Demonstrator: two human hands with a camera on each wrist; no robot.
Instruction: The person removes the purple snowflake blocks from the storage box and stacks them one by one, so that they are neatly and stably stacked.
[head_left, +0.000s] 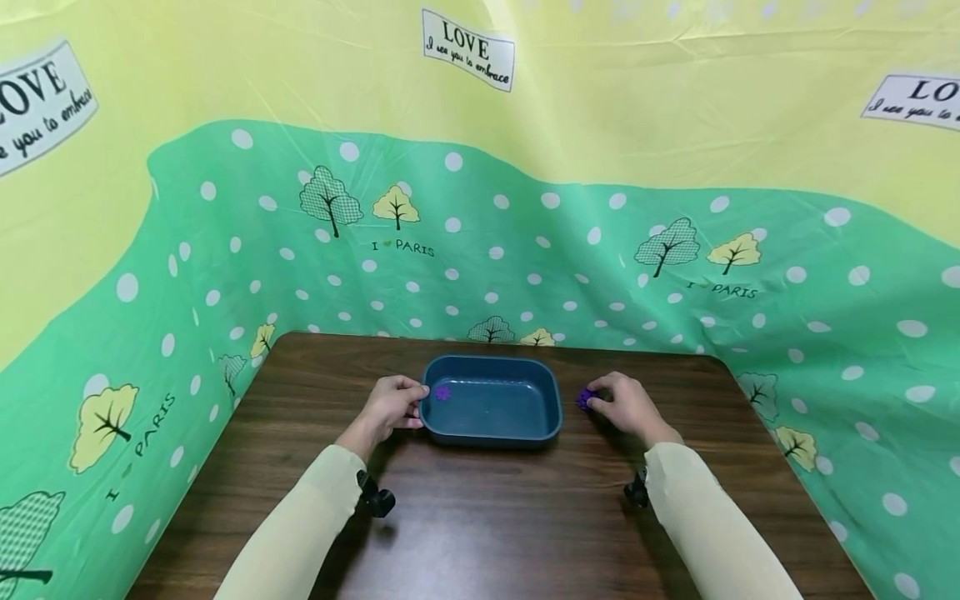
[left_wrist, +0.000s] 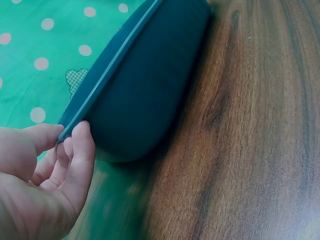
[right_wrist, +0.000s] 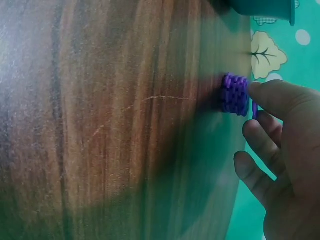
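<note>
A dark blue rectangular tray (head_left: 491, 432) stands near the table's far edge. One purple snowflake-shaped disc (head_left: 443, 392) lies inside it, towards the left. My left hand (head_left: 392, 406) pinches the tray's left rim between thumb and fingers; the left wrist view shows the thumb over the rim (left_wrist: 102, 80). To the right of the tray, my right hand (head_left: 626, 406) is at a short stack of purple discs (right_wrist: 235, 95) on the table. Between its thumb and index finger it pinches a single purple disc (right_wrist: 255, 110), a narrow gap off the stack's top. The other fingers are loosely bent.
The brown wooden table (head_left: 495, 517) carries the tray and stack. A green and yellow printed cloth (head_left: 562, 242) hangs behind and along both sides of it. Black camera mounts (head_left: 375, 495) sit on both wrists, low over the tabletop.
</note>
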